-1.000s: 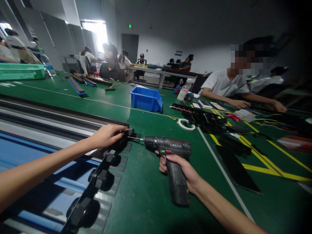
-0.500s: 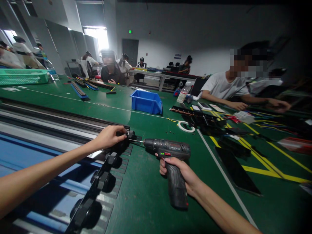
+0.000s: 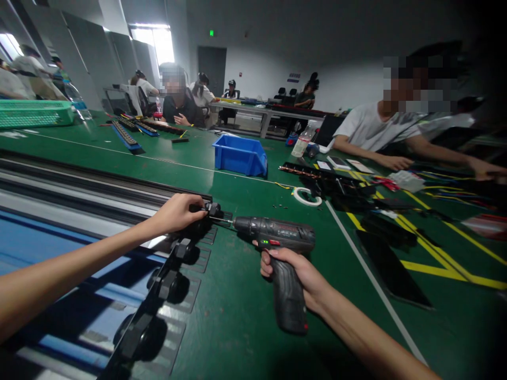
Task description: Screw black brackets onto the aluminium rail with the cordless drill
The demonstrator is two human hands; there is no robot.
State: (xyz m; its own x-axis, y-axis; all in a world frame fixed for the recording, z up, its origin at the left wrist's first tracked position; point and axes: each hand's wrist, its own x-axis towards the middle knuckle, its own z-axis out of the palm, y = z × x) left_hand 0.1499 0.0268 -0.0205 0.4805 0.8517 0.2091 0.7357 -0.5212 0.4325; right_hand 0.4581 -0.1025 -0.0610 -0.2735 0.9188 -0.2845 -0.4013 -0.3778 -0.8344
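My right hand (image 3: 295, 272) is wrapped around the grip of a black cordless drill (image 3: 277, 232), lying on its pistol handle with a finger by the trigger. A small green light glows on its side. The drill's thin bit (image 3: 221, 220) points left at the end of a metal-and-blue panel assembly (image 3: 75, 253). At that end my left hand (image 3: 181, 212) is closed, fingers pinched by a black cable gland (image 3: 214, 208); whatever sits between the fingertips is hidden. More black glands (image 3: 170, 285) line the black end strip toward me, with slotted flaps beside them on the green table.
A blue bin (image 3: 240, 155) stands beyond the drill. To its right lie a roll of white tape (image 3: 307, 197), a plastic bottle (image 3: 303, 140) and dark parts with wires. A black flat panel (image 3: 392, 269) lies at right. A green basket (image 3: 35, 113) is far left. Co-workers sit across the table.
The view has shifted slightly, so the background sits higher and a little to the right. Both hands and the drill keep nearly the same positions at the panel's end.
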